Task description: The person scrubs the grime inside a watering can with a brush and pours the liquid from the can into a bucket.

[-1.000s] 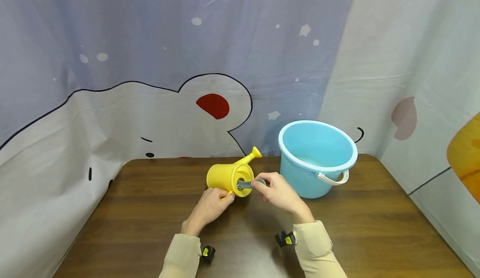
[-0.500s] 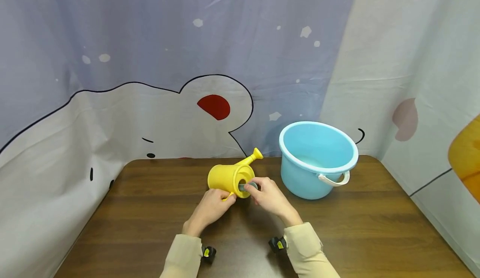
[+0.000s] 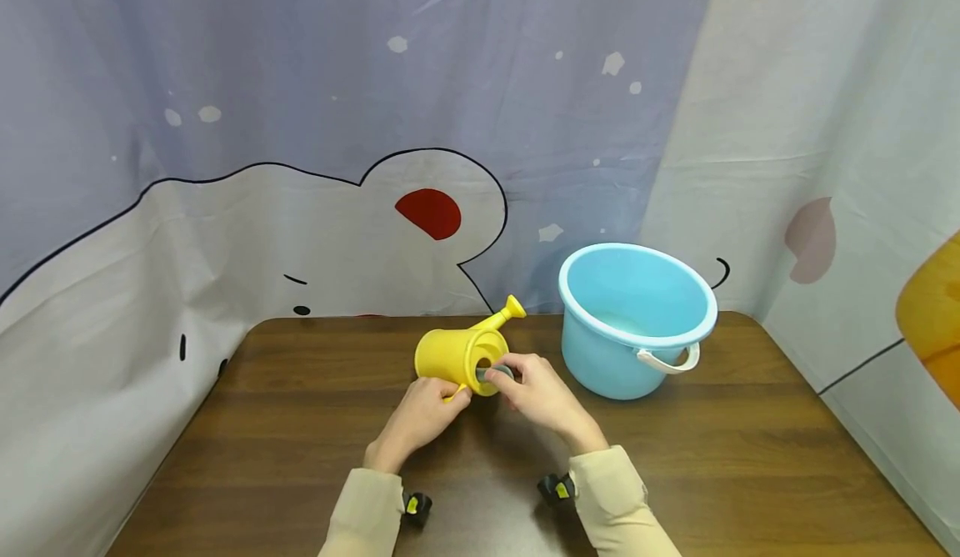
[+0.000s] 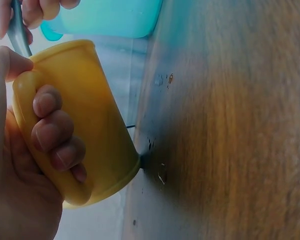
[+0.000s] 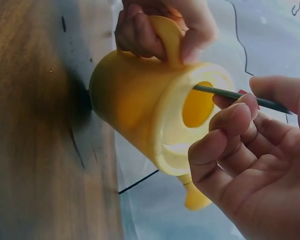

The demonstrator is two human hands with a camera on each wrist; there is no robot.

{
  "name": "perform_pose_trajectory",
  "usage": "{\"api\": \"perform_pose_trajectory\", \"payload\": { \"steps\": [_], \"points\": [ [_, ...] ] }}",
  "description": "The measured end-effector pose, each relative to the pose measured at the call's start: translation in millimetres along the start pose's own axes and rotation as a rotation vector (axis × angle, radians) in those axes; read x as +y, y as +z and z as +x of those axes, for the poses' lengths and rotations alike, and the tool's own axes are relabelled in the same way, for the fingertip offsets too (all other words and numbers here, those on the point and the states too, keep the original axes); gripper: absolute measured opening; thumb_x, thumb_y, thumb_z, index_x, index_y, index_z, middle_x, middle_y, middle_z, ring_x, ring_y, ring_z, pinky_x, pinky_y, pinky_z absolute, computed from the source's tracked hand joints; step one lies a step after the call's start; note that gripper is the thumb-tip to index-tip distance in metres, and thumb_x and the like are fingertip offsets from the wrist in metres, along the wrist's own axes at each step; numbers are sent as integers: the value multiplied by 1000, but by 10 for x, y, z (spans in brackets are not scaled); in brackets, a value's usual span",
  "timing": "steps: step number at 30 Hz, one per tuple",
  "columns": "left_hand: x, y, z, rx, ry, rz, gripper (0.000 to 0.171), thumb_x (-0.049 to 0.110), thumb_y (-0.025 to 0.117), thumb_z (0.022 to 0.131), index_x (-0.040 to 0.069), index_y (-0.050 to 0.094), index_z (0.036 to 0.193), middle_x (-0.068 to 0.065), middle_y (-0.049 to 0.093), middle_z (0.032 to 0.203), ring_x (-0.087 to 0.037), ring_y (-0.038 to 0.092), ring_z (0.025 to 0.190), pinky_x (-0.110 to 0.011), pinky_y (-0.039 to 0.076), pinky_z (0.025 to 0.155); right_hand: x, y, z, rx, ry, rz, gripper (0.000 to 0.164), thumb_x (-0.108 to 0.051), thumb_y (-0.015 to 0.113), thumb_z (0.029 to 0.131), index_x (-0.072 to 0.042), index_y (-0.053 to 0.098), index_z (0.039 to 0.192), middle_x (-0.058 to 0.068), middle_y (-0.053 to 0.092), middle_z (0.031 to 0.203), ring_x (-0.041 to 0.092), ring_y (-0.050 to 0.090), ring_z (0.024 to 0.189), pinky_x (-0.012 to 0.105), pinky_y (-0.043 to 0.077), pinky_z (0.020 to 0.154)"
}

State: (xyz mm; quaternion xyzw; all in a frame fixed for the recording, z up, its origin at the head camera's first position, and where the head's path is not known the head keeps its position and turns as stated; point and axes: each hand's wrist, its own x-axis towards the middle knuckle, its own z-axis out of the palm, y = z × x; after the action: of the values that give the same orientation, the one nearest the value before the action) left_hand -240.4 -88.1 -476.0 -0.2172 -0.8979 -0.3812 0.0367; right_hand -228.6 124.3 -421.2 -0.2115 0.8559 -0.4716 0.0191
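A yellow toy watering can [image 3: 442,355] lies tilted over the table in the head view, its opening facing right and its spout pointing up and back. My left hand [image 3: 416,419] grips its handle, fingers curled through the loop in the left wrist view. Between thumb and fingers, my right hand [image 3: 543,394] pinches a slim grey-green tool [image 5: 225,93] with a rounded end. The tool's far end reaches through the can's round opening and is hidden inside. At its lower edge, the can appears to meet the tabletop.
A light blue bucket [image 3: 615,373] with a white handle [image 3: 671,363] stands to the right, behind my right hand. The brown wooden table [image 3: 285,440] ends at a patterned curtain [image 3: 315,232] along the back.
My right hand has moved left toward the can, pushing the tool's tined end through the opening and out of sight. Over the last half second little differs. The left hand keeps its grip.
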Motion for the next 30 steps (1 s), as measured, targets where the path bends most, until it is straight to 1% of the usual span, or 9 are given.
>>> {"api": "perform_pose_trajectory", "payload": {
  "steps": [6,9,13,17,21,26,30],
  "points": [
    [-13,-4,-6,1,-5,-6,43,26,58,93,18,42,54,14,28,49,-2,26,45,-22,23,45,-34,-90,-15,-4,5,21,21,-28,60,97,-10,70,98,0,55,59,18,55,53,29,44,51],
    [-17,-9,-10,5,-5,-13,43,26,58,93,19,42,53,14,28,49,-2,26,45,-22,23,45,-31,-130,-20,-6,-6,41,23,-29,59,97,-8,70,97,-1,53,59,17,54,54,28,43,52],
    [-21,-11,-7,7,0,-10,44,27,58,93,20,42,53,15,28,49,-2,26,44,-22,24,45,-31,-186,-39,2,-4,59,21,-22,59,96,-5,69,92,-1,50,57,14,51,52,27,40,50],
    [-16,-14,-5,9,7,-5,43,27,58,93,20,42,53,15,28,50,-2,26,45,-22,24,46,-39,-226,-50,17,5,55,16,-17,58,95,-7,69,89,-1,50,56,13,49,50,26,38,48],
    [-11,-17,-8,19,7,-4,43,26,58,93,20,42,53,15,28,50,-2,27,46,-22,24,46,-39,-204,-36,17,10,50,17,-16,57,95,-5,69,90,-2,49,55,11,45,48,25,35,46],
    [-13,-6,-10,16,2,-7,43,26,59,93,19,42,53,15,27,49,-2,26,45,-22,23,45,-22,-105,-24,30,38,24,17,-18,58,96,-6,68,89,-3,43,53,8,37,44,24,29,44],
    [-7,-3,-13,7,-2,-14,43,27,59,92,19,42,53,15,28,49,-2,26,44,-22,23,45,-8,-32,-20,38,48,4,17,-20,58,97,-8,68,91,-4,44,54,8,38,45,24,30,43]
  ]
}}
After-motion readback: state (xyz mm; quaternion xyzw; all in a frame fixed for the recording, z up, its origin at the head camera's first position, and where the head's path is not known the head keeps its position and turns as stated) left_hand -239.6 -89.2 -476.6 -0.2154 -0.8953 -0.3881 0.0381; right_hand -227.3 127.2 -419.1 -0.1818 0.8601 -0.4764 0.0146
